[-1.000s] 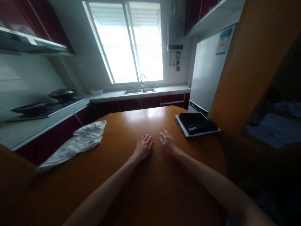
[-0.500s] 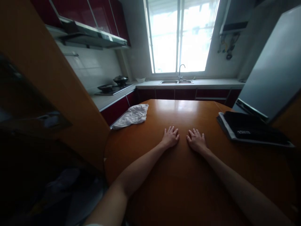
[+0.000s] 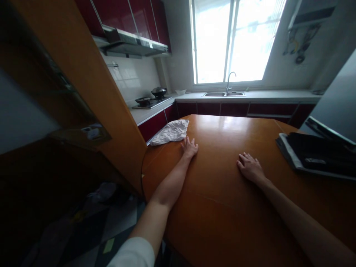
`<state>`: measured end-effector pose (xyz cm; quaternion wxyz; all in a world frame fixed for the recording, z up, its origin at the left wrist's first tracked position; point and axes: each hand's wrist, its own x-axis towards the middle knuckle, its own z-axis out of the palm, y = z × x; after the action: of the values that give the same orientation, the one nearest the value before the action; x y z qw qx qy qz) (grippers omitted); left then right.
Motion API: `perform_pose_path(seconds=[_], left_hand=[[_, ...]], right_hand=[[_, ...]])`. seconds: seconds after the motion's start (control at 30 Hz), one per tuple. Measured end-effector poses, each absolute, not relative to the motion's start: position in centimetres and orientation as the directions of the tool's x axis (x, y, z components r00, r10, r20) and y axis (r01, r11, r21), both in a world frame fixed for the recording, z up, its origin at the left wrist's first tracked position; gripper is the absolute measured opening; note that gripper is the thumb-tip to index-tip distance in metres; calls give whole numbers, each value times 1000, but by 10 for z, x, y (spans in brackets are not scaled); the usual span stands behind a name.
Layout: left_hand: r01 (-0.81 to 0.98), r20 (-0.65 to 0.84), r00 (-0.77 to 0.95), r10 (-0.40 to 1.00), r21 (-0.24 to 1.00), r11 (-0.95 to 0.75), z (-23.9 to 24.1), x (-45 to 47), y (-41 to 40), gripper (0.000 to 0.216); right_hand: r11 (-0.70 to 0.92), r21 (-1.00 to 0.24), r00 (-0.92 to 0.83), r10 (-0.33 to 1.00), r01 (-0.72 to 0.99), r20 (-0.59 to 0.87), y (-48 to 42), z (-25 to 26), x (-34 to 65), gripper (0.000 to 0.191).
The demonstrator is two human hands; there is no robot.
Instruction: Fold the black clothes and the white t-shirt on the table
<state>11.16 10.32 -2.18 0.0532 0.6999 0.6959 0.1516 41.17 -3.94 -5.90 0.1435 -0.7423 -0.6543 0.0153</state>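
Note:
My left hand (image 3: 190,147) is stretched out over the wooden table (image 3: 217,167), fingers spread, right at the near corner of a crumpled white cloth (image 3: 171,132). Whether the fingertips touch the cloth I cannot tell. The cloth lies at the table's far left edge. My right hand (image 3: 251,167) rests palm down on the tabletop with its fingers extended and nothing in it. To its right lies a folded black fabric item (image 3: 322,152) with white lettering, on top of something grey and white.
Behind the table runs a white counter with a sink (image 3: 224,94) under the window. A stove (image 3: 151,104) with a lidded wok (image 3: 159,91) and a pan (image 3: 142,100) stands at the back left. A wooden partition (image 3: 116,100) rises on the left, a refrigerator (image 3: 336,96) on the right.
My left hand has moved left and forward, from the table's middle to the white cloth. My right hand stays on the table. The view has turned to the left.

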Motion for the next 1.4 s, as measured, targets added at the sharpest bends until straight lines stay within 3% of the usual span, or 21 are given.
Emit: perform_pose_path(seconds=[0.1, 0.33, 0.63, 0.8, 0.87, 1.03, 1.2, 1.4], left_hand=[[927, 191, -246, 950, 333, 173, -20, 72, 122, 60], [955, 149, -112, 983, 289, 65, -23, 66, 128, 49], [919, 251, 280, 927, 210, -334, -29, 134, 96, 47], [761, 314, 561, 766, 169, -626, -25, 161, 74, 32], [727, 387, 585, 712, 139, -672, -21, 169, 66, 31], [877, 473, 364, 802, 116, -467, -12, 176, 56, 34], [981, 155, 84, 984, 162, -110, -18, 160, 66, 49], [976, 113, 124, 986, 166, -141, -26, 156, 71, 55]], right_hand=[[-94, -232, 136, 976, 968, 169, -38, -61, 412, 57], [-103, -234, 145, 975, 967, 171, -38, -60, 411, 55], [-118, -227, 157, 974, 967, 164, -39, -57, 408, 55], [-113, -224, 153, 973, 968, 171, -39, -55, 408, 53], [-113, -225, 153, 973, 968, 171, -40, -54, 408, 54], [-113, -235, 156, 973, 965, 173, -40, -52, 407, 53], [-111, -242, 155, 973, 964, 170, -40, -52, 408, 54], [-114, -253, 164, 969, 961, 183, -40, -52, 407, 52]])
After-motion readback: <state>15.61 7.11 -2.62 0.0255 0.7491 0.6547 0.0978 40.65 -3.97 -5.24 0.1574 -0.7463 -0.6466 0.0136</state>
